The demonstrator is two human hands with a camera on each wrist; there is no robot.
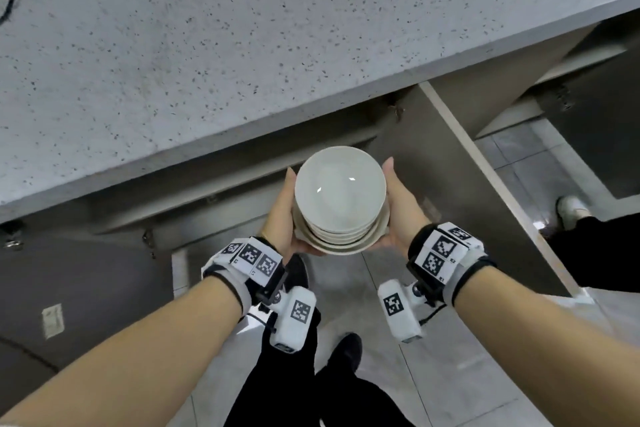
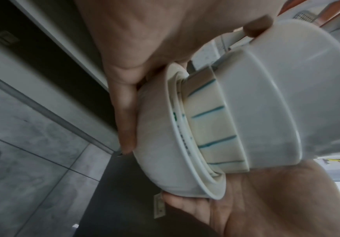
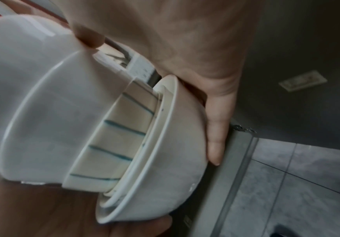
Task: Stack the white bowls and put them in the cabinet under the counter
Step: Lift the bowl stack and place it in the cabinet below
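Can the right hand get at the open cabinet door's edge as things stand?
Probably not: the right hand and left hand both cup the bowl stack. The cabinet door stands close beside it, path clear, but the hand isn't free.

Person, bare forearms. Left wrist band (image 1: 247, 262): white-grey, black-edged, 3 square black-and-white markers. Right wrist band (image 1: 446, 253): same. White camera pod (image 1: 296, 317), 1 marker, under each wrist. Black trousers (image 1: 277, 388), dark shoes (image 1: 346, 352).

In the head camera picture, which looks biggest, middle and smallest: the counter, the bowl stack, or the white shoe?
1. counter
2. bowl stack
3. white shoe, though it sits farther from the camera and is partly hidden.
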